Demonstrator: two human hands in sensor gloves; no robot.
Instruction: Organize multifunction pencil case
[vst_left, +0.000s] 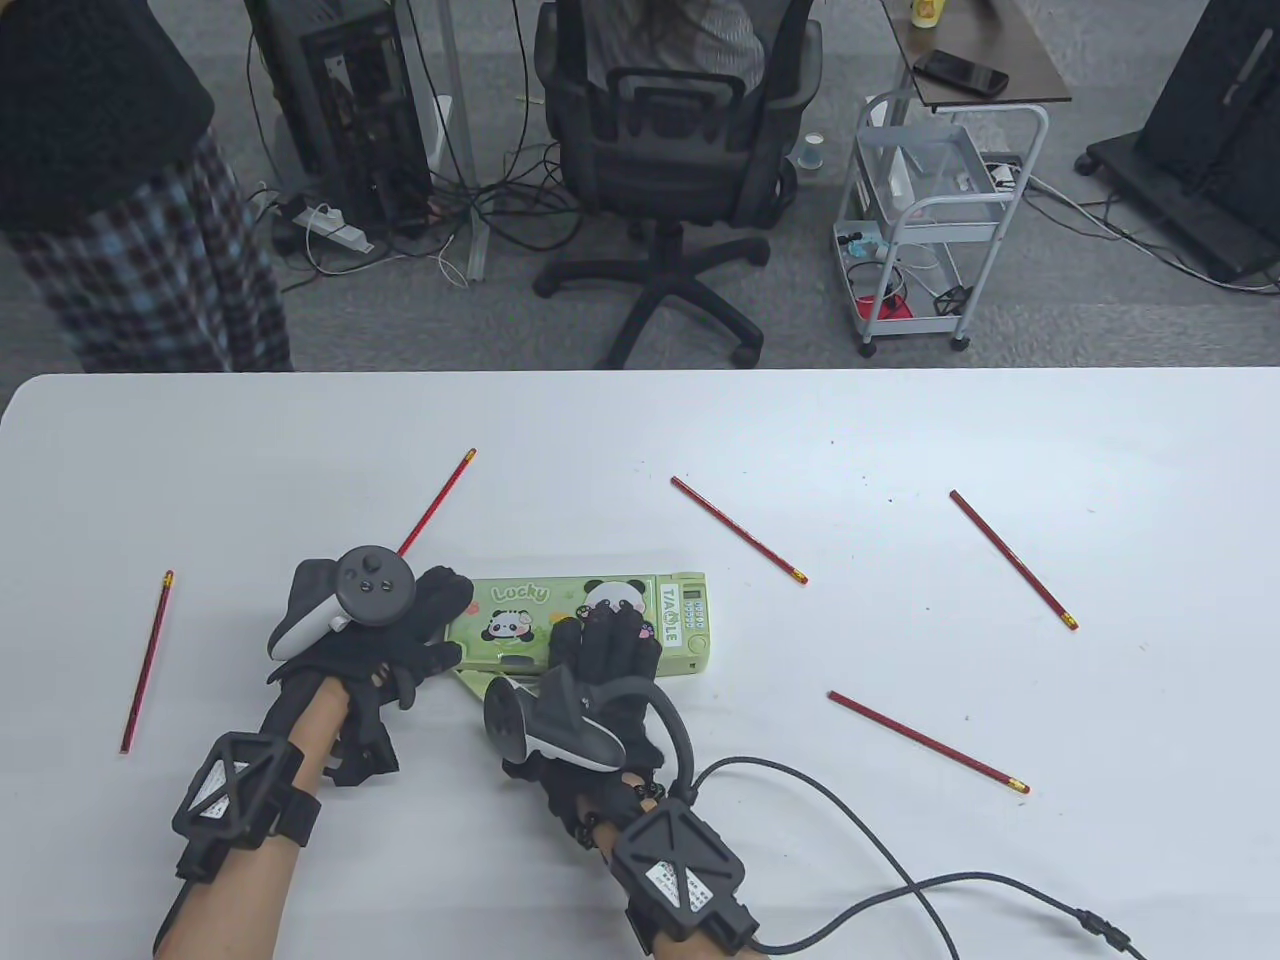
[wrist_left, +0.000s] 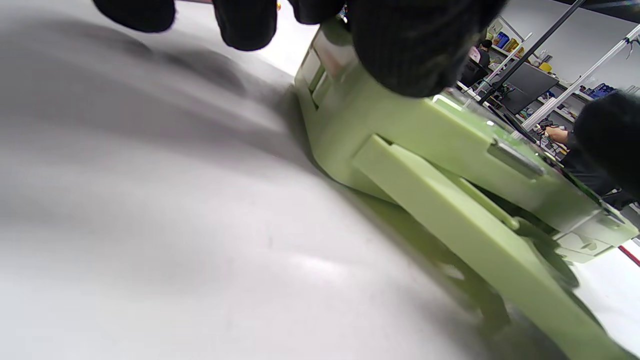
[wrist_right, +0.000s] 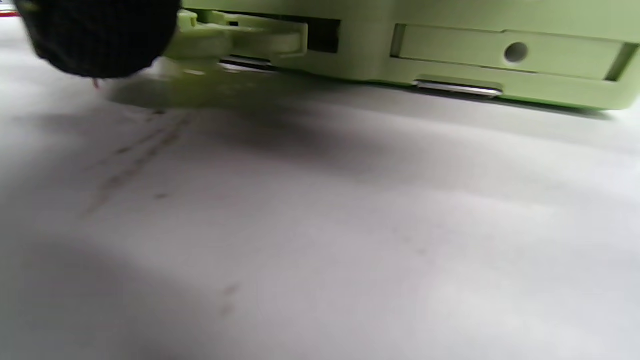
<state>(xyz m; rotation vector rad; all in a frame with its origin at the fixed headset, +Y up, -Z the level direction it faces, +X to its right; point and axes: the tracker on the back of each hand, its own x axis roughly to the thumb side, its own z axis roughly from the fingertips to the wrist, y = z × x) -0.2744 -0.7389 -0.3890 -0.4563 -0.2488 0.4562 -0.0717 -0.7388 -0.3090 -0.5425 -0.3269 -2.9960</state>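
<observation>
Both hands' fingers (vst_left: 600, 640) hide part of the pencil case (vst_left: 520, 610) lid.

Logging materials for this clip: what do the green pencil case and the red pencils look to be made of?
Pencil case: looks like moulded hard plastic, matte pale green on its side, with a glossy printed panda lid and small metal-looking strips along the edge. Red pencils: probably painted wood, thin straight shafts with a yellowish band and eraser tip; too small to confirm.
</observation>
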